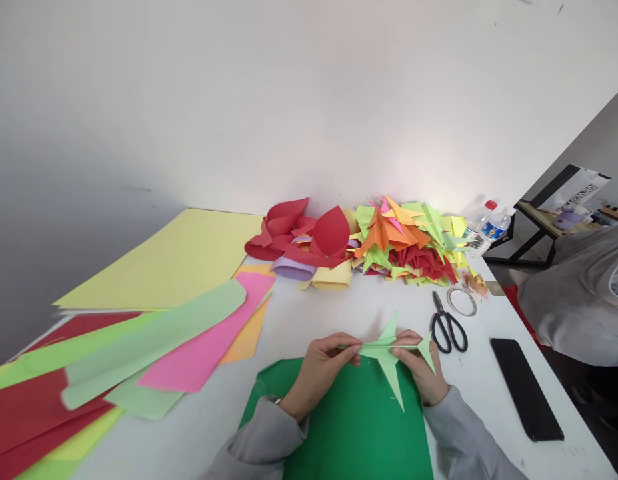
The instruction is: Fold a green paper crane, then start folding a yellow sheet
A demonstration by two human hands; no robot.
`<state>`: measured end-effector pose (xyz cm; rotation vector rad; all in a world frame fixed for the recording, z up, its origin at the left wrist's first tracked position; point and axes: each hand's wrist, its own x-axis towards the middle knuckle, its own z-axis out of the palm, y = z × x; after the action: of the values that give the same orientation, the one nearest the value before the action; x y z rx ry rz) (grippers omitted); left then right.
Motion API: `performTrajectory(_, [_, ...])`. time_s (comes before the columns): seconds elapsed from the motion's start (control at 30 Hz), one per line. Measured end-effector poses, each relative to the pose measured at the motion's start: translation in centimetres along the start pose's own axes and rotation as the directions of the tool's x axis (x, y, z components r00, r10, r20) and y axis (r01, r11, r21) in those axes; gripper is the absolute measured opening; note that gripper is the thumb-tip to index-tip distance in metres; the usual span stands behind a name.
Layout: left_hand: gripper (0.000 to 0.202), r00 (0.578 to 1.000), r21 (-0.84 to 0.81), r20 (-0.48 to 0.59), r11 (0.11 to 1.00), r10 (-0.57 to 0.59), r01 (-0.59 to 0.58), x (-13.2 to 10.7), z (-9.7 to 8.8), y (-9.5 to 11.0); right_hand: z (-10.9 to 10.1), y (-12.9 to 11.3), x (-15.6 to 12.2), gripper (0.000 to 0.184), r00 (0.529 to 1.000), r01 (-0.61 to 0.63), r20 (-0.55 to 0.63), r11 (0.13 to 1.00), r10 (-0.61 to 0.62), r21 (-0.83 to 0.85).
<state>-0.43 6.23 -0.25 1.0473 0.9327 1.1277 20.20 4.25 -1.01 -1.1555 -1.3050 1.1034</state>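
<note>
Two-handed pinch on a pale green paper plane point(386, 350), just above a dark green sheet point(353, 427) on the table point(313, 317). Clamped at one end by left hand point(321, 370) fingers, at the other by right hand point(423, 373) fingers. Scissors point(447, 328) near.

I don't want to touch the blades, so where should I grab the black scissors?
Probably by the two handle loops, from the near side: the scissors lie flat, blades shut and pointing away, loops toward you, beside your right hand, which pinches the paper plane.
</note>
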Motion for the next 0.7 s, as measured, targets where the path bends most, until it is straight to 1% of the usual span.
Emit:
performTrajectory(0.17, [0.017, 0.999, 0.02, -0.045, 1.0, -0.002, 0.002, 0.1, -0.1, 0.0, -0.2, 0.1, 0.1, 0.013, 0.999, 0.005, 0.039, 1.0, -0.005, 0.005])
performTrajectory(0.27, [0.023, 0.995, 0.0, -0.095, 1.0, -0.028, 0.029, 0.3, -0.4, -0.3, -0.3, 0.2, 0.0, 0.012, 0.999, 0.024, 0.04, 1.0, -0.024, 0.01])
performTrajectory(0.37, [0.035, 0.982, -0.076, -0.171, 0.995, -0.082, 0.07, 0.6, -0.8, -0.5, -0.3, 0.4, 0.0, 0.013, 0.998, 0.039, -0.045, 0.999, -0.038, 0.031])
performTrajectory(0.47, [0.043, 0.96, -0.169, -0.242, 0.981, -0.139, 0.099, 1.2, -1.2, -0.6, -0.4, 0.8, 0.1, 0.016, 0.99, 0.026, -0.14, 0.995, -0.012, 0.099])
performTrajectory(0.6, [0.048, 0.955, -0.222, -0.236, 0.966, -0.182, 0.13, 1.9, -1.4, -0.7, -0.2, 1.6, 0.2, 0.017, 0.967, -0.001, -0.25, 0.984, 0.046, 0.176])
performTrajectory(0.67, [0.049, 0.957, -0.232, -0.218, 0.963, -0.189, 0.138, 2.1, -1.5, -0.9, 0.1, 1.8, 0.3, 0.019, 0.953, 0.017, -0.299, 0.98, 0.044, 0.201])
performTrajectory(0.7, [0.049, 0.958, -0.235, -0.211, 0.962, -0.193, 0.142, 2.2, -1.5, -1.0, 0.2, 1.7, 0.4, 0.02, 0.941, 0.046, -0.338, 0.977, 0.028, 0.209])
